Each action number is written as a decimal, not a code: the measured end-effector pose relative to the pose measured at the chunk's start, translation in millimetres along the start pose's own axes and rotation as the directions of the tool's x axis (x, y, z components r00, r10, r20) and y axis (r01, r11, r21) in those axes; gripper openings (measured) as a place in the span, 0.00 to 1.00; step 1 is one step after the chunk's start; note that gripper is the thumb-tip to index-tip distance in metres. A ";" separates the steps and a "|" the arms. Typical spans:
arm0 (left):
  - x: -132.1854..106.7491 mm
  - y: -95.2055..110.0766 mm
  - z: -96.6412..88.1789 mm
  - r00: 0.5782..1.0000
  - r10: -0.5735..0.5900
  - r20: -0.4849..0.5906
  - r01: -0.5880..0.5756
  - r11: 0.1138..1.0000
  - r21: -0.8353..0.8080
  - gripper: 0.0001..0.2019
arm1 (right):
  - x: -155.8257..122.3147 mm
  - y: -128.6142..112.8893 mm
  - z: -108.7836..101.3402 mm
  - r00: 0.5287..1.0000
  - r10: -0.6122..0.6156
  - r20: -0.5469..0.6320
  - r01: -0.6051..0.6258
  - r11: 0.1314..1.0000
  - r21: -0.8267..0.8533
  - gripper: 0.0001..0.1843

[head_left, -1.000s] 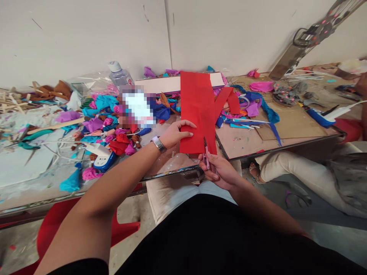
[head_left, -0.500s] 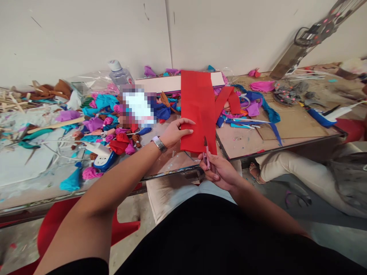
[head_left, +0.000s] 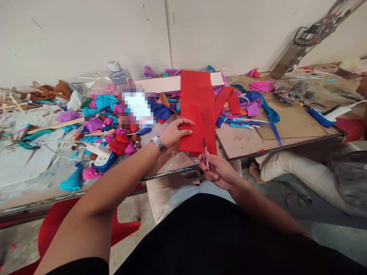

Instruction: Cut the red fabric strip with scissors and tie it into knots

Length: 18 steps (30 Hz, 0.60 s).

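A long red sheet of fabric [head_left: 197,103] lies on the table, running from the back wall to the near edge. My left hand [head_left: 176,133] pinches its left edge between thumb and fingers. My right hand [head_left: 219,170] is closed around small pink-handled scissors [head_left: 205,154]. The blades point up into the sheet's bottom edge, where a cut runs into the fabric. A narrower red strip [head_left: 226,97] lies just right of the sheet.
Scraps of blue, purple, pink and red fabric [head_left: 106,118] litter the table [head_left: 289,126] on the left and behind. A plastic bottle [head_left: 119,74] and a long white box [head_left: 169,82] stand by the wall. Another person's legs [head_left: 301,172] sit at right, below the table edge.
The scissors have shifted very slightly along the bottom of the red sheet; my left hand's grip has barely moved.
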<state>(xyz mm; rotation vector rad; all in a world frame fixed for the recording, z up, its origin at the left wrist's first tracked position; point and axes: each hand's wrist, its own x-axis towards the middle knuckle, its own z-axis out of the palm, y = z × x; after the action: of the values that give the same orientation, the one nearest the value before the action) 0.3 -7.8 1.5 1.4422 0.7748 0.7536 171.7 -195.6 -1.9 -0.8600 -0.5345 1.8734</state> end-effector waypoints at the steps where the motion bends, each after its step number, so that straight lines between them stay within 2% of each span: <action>1: 0.0 0.2 -0.1 1.000 0.001 -0.003 -0.001 1.000 0.008 0.22 | -0.2 -0.2 0.4 1.000 -0.001 0.001 0.001 1.000 -0.001 0.20; 11: -0.2 -0.1 -1.5 1.000 -0.026 -0.006 0.026 0.999 0.031 0.26 | -0.6 1.7 0.1 1.000 -0.011 -0.002 0.011 1.000 0.008 0.21; 18: 0.5 -2.6 -2.6 1.000 0.002 0.025 -0.003 0.999 0.036 0.26 | -0.7 -0.5 1.0 1.000 0.006 -0.016 -0.006 1.000 -0.001 0.20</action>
<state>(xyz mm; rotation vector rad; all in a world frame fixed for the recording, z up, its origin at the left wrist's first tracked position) -1.6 -5.9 -1.1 1.4825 0.7709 0.7254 171.4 -196.0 -0.7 -0.8771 -0.5236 1.8708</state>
